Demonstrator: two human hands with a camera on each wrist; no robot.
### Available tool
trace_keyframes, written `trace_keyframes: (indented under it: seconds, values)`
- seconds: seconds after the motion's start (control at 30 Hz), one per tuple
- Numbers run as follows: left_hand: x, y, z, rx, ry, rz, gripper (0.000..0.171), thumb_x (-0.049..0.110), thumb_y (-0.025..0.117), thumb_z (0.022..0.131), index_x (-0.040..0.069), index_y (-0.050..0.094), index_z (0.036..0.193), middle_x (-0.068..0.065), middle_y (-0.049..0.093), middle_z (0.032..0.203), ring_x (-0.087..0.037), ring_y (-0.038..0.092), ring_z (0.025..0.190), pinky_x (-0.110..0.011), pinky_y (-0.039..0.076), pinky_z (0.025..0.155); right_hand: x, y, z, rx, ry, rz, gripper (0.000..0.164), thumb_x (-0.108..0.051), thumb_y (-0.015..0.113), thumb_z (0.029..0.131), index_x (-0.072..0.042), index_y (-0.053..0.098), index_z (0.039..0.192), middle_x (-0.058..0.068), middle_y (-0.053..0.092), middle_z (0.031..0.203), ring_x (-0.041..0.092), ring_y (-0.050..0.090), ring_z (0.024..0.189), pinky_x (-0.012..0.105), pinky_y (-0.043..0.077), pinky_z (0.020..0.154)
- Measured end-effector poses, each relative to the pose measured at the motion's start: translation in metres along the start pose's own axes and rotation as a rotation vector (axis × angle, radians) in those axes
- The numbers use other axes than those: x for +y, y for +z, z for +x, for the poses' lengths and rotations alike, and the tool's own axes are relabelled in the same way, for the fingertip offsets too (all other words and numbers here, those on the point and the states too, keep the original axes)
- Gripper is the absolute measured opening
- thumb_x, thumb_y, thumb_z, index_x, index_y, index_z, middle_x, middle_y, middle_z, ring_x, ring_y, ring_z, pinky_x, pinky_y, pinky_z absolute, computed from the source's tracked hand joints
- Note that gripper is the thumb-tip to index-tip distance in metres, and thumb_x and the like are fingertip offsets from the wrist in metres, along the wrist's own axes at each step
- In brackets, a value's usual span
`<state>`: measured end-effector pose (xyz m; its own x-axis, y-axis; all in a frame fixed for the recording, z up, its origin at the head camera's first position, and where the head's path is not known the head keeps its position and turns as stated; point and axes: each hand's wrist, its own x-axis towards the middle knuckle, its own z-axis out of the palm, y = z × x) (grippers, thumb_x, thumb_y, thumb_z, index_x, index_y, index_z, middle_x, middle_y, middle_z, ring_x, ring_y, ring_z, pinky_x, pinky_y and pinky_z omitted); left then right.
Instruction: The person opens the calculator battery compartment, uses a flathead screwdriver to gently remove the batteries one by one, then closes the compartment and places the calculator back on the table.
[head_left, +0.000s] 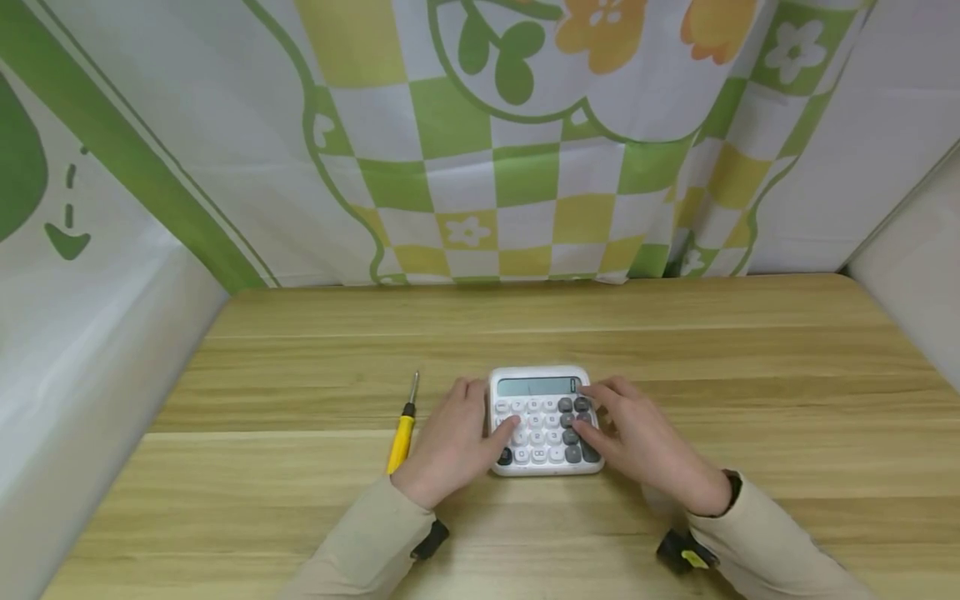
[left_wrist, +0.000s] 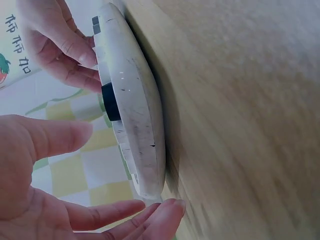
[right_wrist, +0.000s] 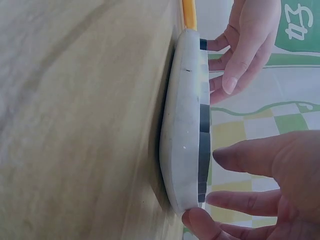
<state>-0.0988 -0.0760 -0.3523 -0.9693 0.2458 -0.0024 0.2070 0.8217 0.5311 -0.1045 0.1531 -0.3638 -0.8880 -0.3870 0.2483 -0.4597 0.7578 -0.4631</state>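
Observation:
A white calculator with round white, grey and black keys lies flat on the wooden table, a 0 at the right of its display. My left hand is at its left side; the left wrist view shows the thumb raised off the keys and the relaxed fingers near the calculator's far end. On the right side, my right hand has its thumb just above the dark keys. One right fingertip touches the casing at the far corner.
Left of my left hand lies a screwdriver with a yellow handle, its shaft pointing away. A green and yellow checked cloth hangs behind the table. White walls flank both sides.

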Motion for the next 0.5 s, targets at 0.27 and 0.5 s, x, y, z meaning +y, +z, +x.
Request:
trace_keyframes:
  seconds: [0.27,0.5]
  values:
    - [-0.0001,0.0005,0.0008,-0.029,-0.050,0.023,0.060,0.037,0.064,0.089,-0.010,0.052,0.125,-0.015,0.054,0.099,-0.020,0.051,0.076,-0.033,0.047,0.063,-0.0009,-0.0004,0.0005,-0.032,0.046,0.033,0.034,-0.011,0.074,0.081,0.004,0.065,0.110,0.015,0.061,0.100,0.020,0.062,0.079,0.021,0.049,0.060]
    - [0.0000,0.0038,0.0034,-0.059,-0.073,0.007,0.058,0.038,0.064,0.089,-0.008,0.053,0.123,-0.014,0.053,0.098,-0.021,0.050,0.073,-0.034,0.045,0.062,-0.0030,-0.0007,0.0014,-0.033,0.042,0.014,0.033,-0.011,0.074,0.081,0.004,0.066,0.110,0.015,0.062,0.100,0.018,0.061,0.078,0.022,0.049,0.060]
